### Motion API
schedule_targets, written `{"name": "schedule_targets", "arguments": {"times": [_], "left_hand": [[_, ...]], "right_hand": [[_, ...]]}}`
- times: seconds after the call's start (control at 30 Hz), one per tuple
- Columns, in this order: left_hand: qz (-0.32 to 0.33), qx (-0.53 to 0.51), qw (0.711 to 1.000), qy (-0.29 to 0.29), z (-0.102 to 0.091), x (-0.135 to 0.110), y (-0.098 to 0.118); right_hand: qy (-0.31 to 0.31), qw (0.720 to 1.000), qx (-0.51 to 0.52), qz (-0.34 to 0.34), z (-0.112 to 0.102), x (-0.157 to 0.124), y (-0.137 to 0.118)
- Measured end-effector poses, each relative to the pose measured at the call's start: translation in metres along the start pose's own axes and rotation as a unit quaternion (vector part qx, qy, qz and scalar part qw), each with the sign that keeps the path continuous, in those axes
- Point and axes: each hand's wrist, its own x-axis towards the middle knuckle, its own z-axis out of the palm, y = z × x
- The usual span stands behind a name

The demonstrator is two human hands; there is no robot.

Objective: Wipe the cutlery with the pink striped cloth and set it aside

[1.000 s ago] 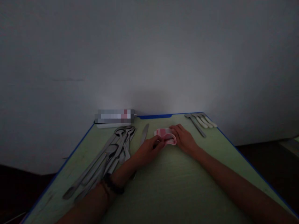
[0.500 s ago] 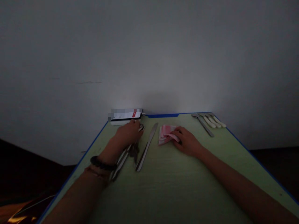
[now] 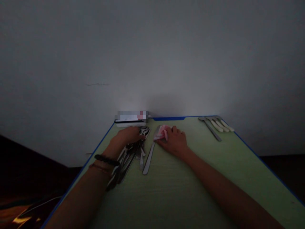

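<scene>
My left hand (image 3: 127, 135) lies over the far end of a pile of metal cutlery (image 3: 126, 157) on the left of the green table (image 3: 181, 190), with its fingers curled on the spoon bowls. Whether they grip one piece I cannot make out. A bracelet is on that wrist. My right hand (image 3: 175, 141) presses a folded pink cloth (image 3: 161, 133) against the table, right next to the tip of a single table knife (image 3: 149, 153) that lies lengthwise between my hands.
A lit phone (image 3: 131, 119) lies at the table's far left edge by the wall. Several white-handled utensils (image 3: 218, 124) lie at the far right corner. The table has a blue rim, and a dark floor lies on both sides.
My left hand left the pink cloth and went to the cutlery pile. My right hand slid the cloth leftward until it reached the knife's tip. The view has shifted left.
</scene>
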Motion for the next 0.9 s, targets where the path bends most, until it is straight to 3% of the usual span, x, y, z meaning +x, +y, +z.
{"name": "schedule_targets", "arguments": {"times": [0.23,0.37,0.47,0.63,0.77,0.9], "left_hand": [[0.033,-0.027,0.997,-0.06,-0.002,-0.008,0.005],[0.053,-0.021,0.998,-0.03,-0.011,-0.014,-0.004],[0.03,-0.005,0.999,-0.017,-0.015,-0.023,-0.018],[-0.047,-0.083,0.992,-0.08,-0.007,-0.027,-0.025],[-0.02,-0.139,0.978,-0.155,-0.003,-0.023,-0.019],[0.007,-0.139,0.976,-0.166,-0.004,-0.022,-0.016]], "right_hand": [[0.016,0.999,0.015,0.024,0.008,0.007,-0.006],[0.021,1.0,0.015,0.012,0.01,0.006,-0.001],[0.024,1.0,0.012,0.007,0.011,0.006,0.0],[0.018,1.0,0.012,0.002,0.011,0.006,0.001],[0.018,1.0,0.016,0.004,0.012,0.006,0.001],[0.029,0.999,0.018,0.004,0.013,0.005,0.002]]}}
